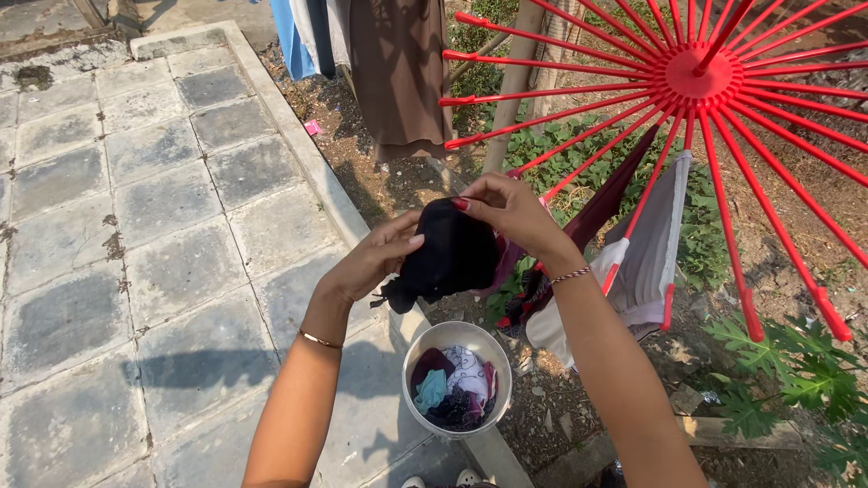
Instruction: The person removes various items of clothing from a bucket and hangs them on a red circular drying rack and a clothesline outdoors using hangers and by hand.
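Laundry was partly hung: a maroon cloth (604, 210) and a grey cloth (653, 244) already draped over spokes of the red drying rack (696, 77). My left hand (372, 258) and right hand (511, 210) had their fingers closed on a black garment (449, 253), raised near a spoke tip. By my judgement plenty remained, since the metal bucket (409, 375) below held more clothes.
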